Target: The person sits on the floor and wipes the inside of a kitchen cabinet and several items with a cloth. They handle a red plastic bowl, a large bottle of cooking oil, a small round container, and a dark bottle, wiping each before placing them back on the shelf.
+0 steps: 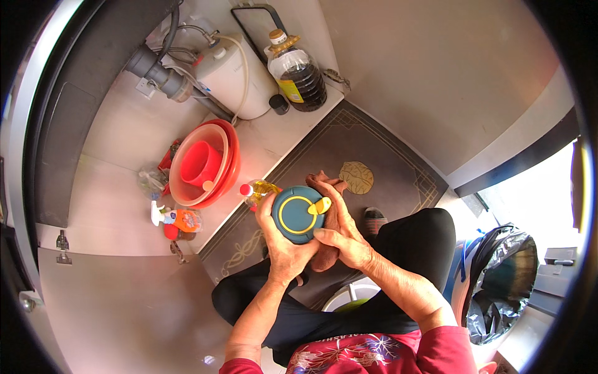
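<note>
A round container with a teal lid, ringed in yellow and fitted with a yellow tab, is held up over my lap. My left hand wraps its left and near side. In my right hand a brown cloth is bunched against the container's right side, with the thumb at the lid's edge. The container's body is hidden beneath the lid. Just past my left fingers is a bottle of yellow liquid with a red cap; its base is hidden.
Inside the open cabinet stand nested red and pink basins, a spray bottle, a white tank with hoses and a large bottle of dark liquid. A dark mat covers the floor. A black-lined bin is at right, a white bucket between my legs.
</note>
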Demonstrator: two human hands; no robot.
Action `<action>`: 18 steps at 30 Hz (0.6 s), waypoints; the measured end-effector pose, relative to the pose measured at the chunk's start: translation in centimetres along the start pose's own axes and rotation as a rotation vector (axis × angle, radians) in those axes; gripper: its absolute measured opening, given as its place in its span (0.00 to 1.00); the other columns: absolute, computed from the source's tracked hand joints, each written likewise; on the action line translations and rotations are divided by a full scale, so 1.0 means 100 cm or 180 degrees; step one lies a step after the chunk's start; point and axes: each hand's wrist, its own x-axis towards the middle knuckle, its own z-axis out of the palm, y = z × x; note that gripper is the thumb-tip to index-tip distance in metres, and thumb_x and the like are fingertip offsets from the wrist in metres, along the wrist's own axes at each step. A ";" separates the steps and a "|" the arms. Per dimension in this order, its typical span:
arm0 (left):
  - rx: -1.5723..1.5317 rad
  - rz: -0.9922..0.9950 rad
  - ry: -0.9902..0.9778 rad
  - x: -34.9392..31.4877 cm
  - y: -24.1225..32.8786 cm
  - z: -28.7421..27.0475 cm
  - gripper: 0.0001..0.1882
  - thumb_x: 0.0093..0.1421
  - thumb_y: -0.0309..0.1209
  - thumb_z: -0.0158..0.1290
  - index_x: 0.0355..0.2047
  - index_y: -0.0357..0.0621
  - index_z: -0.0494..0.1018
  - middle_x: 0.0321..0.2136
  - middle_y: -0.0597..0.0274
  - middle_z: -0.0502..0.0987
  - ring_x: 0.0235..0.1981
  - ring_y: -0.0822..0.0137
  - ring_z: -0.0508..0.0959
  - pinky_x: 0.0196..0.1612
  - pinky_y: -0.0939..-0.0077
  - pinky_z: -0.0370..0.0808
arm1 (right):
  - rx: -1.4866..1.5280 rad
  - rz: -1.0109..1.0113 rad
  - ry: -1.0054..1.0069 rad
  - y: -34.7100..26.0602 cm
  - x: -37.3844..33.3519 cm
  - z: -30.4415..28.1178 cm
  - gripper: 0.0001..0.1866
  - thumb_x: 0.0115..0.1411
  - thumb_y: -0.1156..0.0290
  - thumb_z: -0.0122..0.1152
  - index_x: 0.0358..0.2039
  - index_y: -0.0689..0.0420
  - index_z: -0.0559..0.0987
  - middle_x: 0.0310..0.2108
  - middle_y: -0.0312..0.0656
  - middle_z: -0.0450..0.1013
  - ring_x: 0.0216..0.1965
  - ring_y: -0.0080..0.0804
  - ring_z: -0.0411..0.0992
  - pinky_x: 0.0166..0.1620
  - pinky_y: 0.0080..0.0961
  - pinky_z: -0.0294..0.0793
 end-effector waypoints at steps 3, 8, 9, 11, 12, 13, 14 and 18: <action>-0.0601 -0.0184 -0.0304 0.001 0.016 -0.004 0.46 0.40 0.21 0.62 0.57 0.41 0.47 0.52 0.52 0.58 0.52 0.62 0.65 0.56 0.65 0.63 | -0.0640 -0.0026 0.0052 -0.020 0.004 -0.004 0.39 0.55 0.68 0.61 0.62 0.59 0.51 0.62 0.50 0.52 0.64 0.38 0.48 0.64 0.32 0.44; -0.1776 -0.1227 -0.0562 0.011 -0.003 -0.037 0.34 0.47 0.34 0.61 0.51 0.40 0.56 0.46 0.55 0.66 0.48 0.65 0.69 0.51 0.70 0.68 | -0.0903 0.0349 -0.0367 -0.046 0.011 -0.018 0.34 0.57 0.58 0.59 0.59 0.60 0.59 0.55 0.49 0.63 0.58 0.37 0.59 0.59 0.31 0.55; -0.1998 -0.1357 -0.0658 0.017 -0.003 -0.040 0.34 0.48 0.39 0.60 0.51 0.39 0.58 0.45 0.55 0.67 0.48 0.65 0.69 0.50 0.70 0.68 | -0.0886 0.0397 -0.0533 -0.045 0.011 -0.020 0.34 0.56 0.57 0.59 0.59 0.60 0.60 0.53 0.49 0.65 0.57 0.38 0.61 0.58 0.30 0.57; -0.2113 -0.1615 -0.1193 0.033 0.004 -0.041 0.37 0.48 0.41 0.61 0.53 0.36 0.60 0.45 0.57 0.69 0.46 0.65 0.70 0.50 0.69 0.67 | -0.0939 0.0666 -0.0832 -0.043 0.012 -0.017 0.34 0.56 0.55 0.59 0.58 0.58 0.61 0.51 0.49 0.66 0.55 0.36 0.63 0.56 0.30 0.59; -0.2030 -0.1799 -0.1422 0.037 0.009 -0.042 0.34 0.49 0.41 0.60 0.52 0.36 0.62 0.44 0.58 0.69 0.46 0.66 0.70 0.50 0.71 0.67 | -0.0892 0.0680 -0.0895 -0.040 0.012 -0.017 0.33 0.57 0.55 0.57 0.58 0.58 0.61 0.52 0.49 0.66 0.55 0.36 0.63 0.56 0.30 0.59; -0.1944 -0.1981 -0.1652 0.039 0.011 -0.044 0.32 0.50 0.41 0.59 0.51 0.35 0.63 0.43 0.59 0.70 0.45 0.67 0.71 0.49 0.72 0.68 | -0.0847 0.0693 -0.0958 -0.035 0.012 -0.017 0.31 0.59 0.55 0.56 0.58 0.58 0.62 0.52 0.49 0.66 0.55 0.36 0.63 0.56 0.30 0.59; -0.2032 -0.2284 -0.1518 0.037 0.005 -0.043 0.30 0.52 0.42 0.58 0.50 0.36 0.65 0.43 0.60 0.71 0.45 0.69 0.71 0.48 0.75 0.68 | -0.0807 0.0653 -0.0787 -0.032 0.013 -0.016 0.30 0.60 0.55 0.54 0.57 0.58 0.62 0.52 0.49 0.66 0.55 0.37 0.63 0.56 0.31 0.60; -0.2239 -0.2749 -0.0682 0.014 -0.006 -0.030 0.26 0.57 0.45 0.53 0.47 0.37 0.68 0.40 0.64 0.72 0.41 0.75 0.72 0.45 0.80 0.69 | -0.0992 0.0624 -0.0216 -0.016 0.015 -0.012 0.23 0.64 0.56 0.47 0.53 0.59 0.67 0.51 0.50 0.66 0.53 0.41 0.65 0.55 0.32 0.61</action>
